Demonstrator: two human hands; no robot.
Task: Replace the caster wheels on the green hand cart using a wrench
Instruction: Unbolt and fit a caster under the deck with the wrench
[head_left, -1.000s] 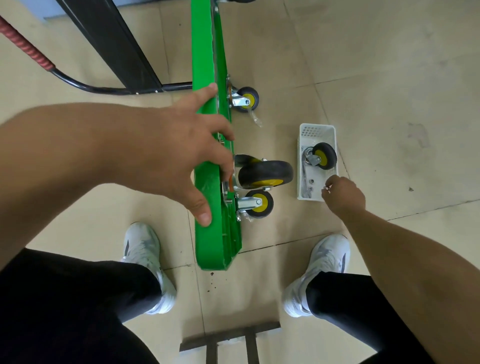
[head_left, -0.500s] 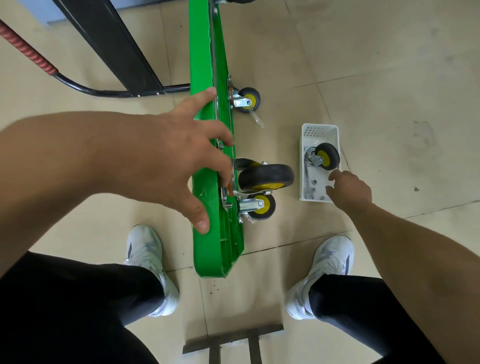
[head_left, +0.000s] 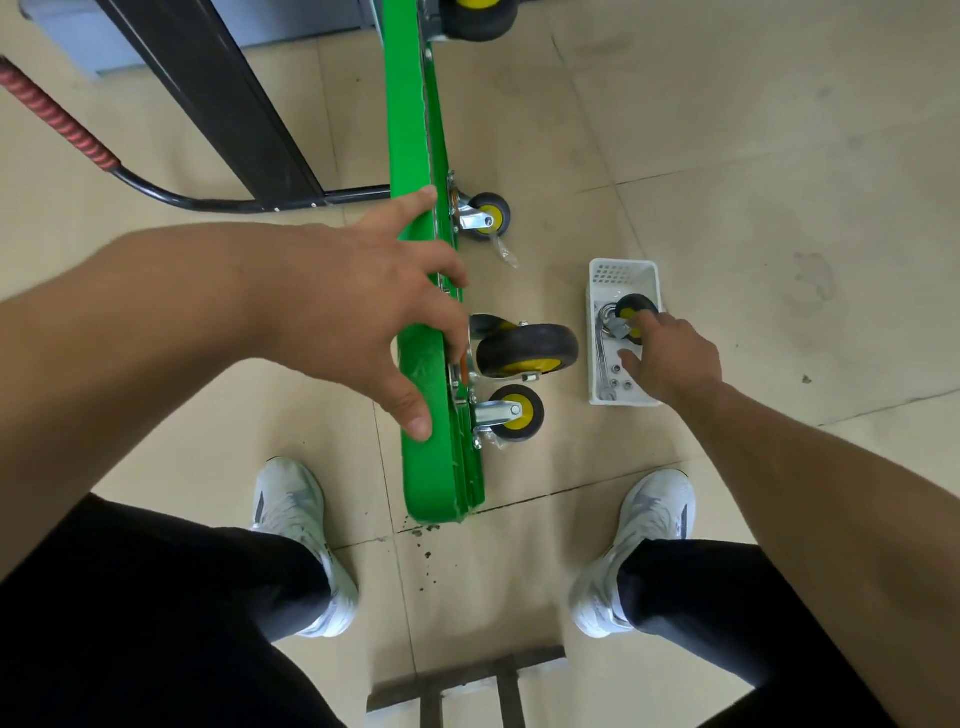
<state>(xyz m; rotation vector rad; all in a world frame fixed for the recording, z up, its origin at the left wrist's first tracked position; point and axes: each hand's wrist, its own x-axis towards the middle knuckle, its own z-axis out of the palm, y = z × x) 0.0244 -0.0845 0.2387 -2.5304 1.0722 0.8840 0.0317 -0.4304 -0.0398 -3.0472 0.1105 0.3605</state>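
Our left hand (head_left: 374, 312) clasps the upper edge of the green hand cart (head_left: 413, 130). The cart stands on its side on the tiled floor (head_left: 727, 156) and runs away from us between our feet. The fingers curl over the edge toward the wheel side, the thumb presses the deck's flat face, and the index finger stretches along the edge. This grip is the same as a second ago, and the cart has not shifted.

Our right hand (head_left: 675, 358) is what has changed. A second ago it was a closed fist just outside the near corner of the white basket (head_left: 623, 270). Half a second ago it hung over the basket's near end, and now it reaches inside with the fingers loosened and spread. The index fingertip touches the spare caster (head_left: 634, 304) lying in the basket, and the thumb points over the nuts (head_left: 621, 384) on the basket's bottom. We see nothing held between finger and thumb. The wrench (head_left: 601, 358) lies along the basket's left wall, untouched.

On the cart's underside, facing right, sit a large wheel (head_left: 524, 351) and, just nearer to us, a small caster (head_left: 514, 413). A second small caster (head_left: 488, 213) is mounted farther along. The red-gripped handle (head_left: 57, 122) shows to the left of the cart.
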